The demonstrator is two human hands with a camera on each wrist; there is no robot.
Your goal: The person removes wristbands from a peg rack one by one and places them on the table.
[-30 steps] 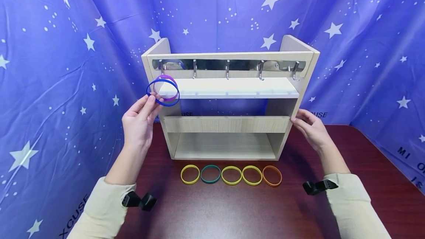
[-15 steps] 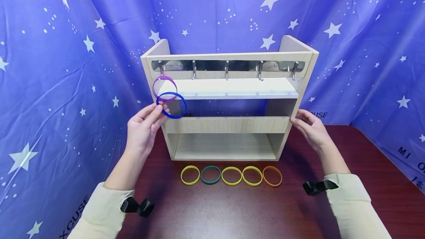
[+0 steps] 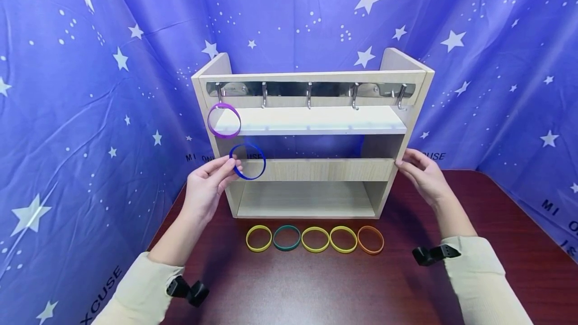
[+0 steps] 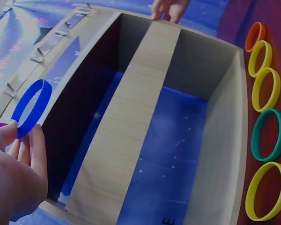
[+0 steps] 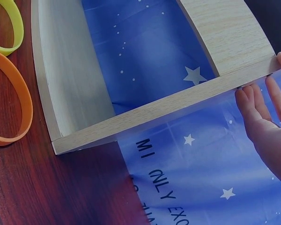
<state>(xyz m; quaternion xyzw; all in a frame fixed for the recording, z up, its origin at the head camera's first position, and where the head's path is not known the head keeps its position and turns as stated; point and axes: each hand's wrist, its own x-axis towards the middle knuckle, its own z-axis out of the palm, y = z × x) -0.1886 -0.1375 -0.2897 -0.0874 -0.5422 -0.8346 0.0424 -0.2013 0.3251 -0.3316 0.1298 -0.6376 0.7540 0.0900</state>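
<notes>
Between thumb and fingers, my left hand [image 3: 205,189] pinches a blue silicone wristband [image 3: 264,163], held upright in front of the left part of a wooden shelf rack [image 3: 311,170]. The left wrist view shows the same blue wristband [image 4: 37,111] standing apart from the rack's hooks. Above the hand, a purple wristband [image 3: 224,137] hangs from the leftmost metal hook [image 3: 219,93]. My right hand [image 3: 424,177] grips the rack's right side panel [image 5: 168,105], its thumb at the front edge and its fingers against the outer face.
Other metal hooks [image 3: 309,95] line the rack's top rail. Before the rack, a row of wristbands lies on the dark red table [image 3: 307,290]: yellow [image 3: 259,251], teal [image 3: 286,249], two more yellow, and orange [image 3: 370,253]. A blue starry curtain [image 3: 289,24] surrounds the table.
My left hand has moved down and slightly right with the blue wristband, away from the hanging purple one. The right hand stays on the rack's side.
</notes>
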